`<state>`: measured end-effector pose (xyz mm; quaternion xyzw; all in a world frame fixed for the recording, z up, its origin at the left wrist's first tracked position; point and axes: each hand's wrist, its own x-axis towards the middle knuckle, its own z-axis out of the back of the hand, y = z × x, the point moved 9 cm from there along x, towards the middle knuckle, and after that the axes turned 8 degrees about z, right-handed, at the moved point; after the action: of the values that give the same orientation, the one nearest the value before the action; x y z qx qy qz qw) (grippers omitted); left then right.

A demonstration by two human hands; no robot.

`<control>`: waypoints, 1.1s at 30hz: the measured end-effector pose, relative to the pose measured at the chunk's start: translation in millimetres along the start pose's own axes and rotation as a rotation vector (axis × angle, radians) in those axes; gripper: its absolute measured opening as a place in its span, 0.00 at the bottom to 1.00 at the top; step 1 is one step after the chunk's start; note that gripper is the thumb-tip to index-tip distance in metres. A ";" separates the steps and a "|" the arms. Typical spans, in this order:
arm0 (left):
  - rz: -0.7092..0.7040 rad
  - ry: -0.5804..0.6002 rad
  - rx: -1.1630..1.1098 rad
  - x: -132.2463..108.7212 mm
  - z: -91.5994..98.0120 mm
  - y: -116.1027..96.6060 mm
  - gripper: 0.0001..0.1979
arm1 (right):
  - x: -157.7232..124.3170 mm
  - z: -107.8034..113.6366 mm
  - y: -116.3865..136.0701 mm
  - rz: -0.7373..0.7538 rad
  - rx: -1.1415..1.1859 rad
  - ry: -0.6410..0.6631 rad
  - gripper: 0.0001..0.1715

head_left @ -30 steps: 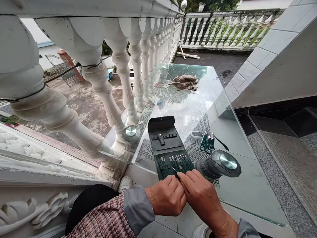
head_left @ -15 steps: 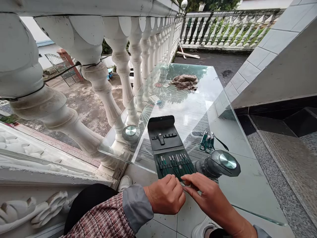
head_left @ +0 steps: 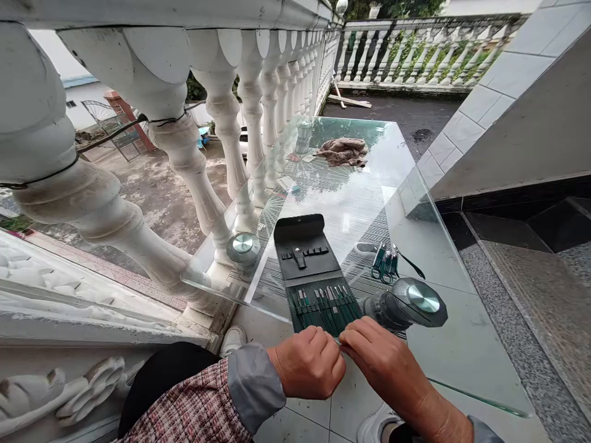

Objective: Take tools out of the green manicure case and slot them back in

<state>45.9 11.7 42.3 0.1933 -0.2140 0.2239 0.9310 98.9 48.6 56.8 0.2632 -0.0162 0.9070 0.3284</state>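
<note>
An open dark tool case (head_left: 310, 266) lies on the glass table, its lower half lined in green and filled with several slim metal tools (head_left: 331, 301) held under loops. My left hand (head_left: 309, 364) is closed at the case's near edge; whatever lies in its fingers is hidden. My right hand (head_left: 382, 357) meets it fingertip to fingertip, with thumb and fingers pinched together. Between the two hands, anything held is too small or covered to make out. To the right of the case rest green-handled scissors (head_left: 382, 271) and several clippers beside them.
The glass tabletop (head_left: 443, 351) has round metal-capped supports (head_left: 422, 298) at right and left (head_left: 243, 246). A crumpled brown cloth (head_left: 342, 152) and a small box (head_left: 288, 184) lie farther back. White balusters (head_left: 184, 154) run along the left; steps rise at right.
My right hand has shifted slightly and its fingers have closed together against the left hand's fingertips. The left hand stays nearly in place.
</note>
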 end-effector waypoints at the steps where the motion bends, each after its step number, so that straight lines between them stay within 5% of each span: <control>1: 0.003 0.000 -0.004 0.3 0.4 0.5 0.07 | 0.6 -1.0 0.6 0.005 0.000 0.011 0.14; 16: 0.056 -0.051 -0.045 4.4 5.5 4.3 0.09 | 8.2 -4.2 4.3 -0.022 -0.047 -0.027 0.18; 26: 0.081 -0.126 -0.046 5.4 14.5 8.8 0.08 | 2.1 -16.2 -8.5 -0.207 0.063 -0.038 0.12; 33: -0.020 -0.194 -0.136 3.5 25.3 1.6 0.08 | 1.0 -16.1 -11.6 -0.239 0.029 -0.036 0.11</control>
<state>40.1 2.7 65.5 0.1525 -0.3159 0.1797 0.9191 97.7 61.6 41.9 0.2842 0.0225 0.8565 0.4302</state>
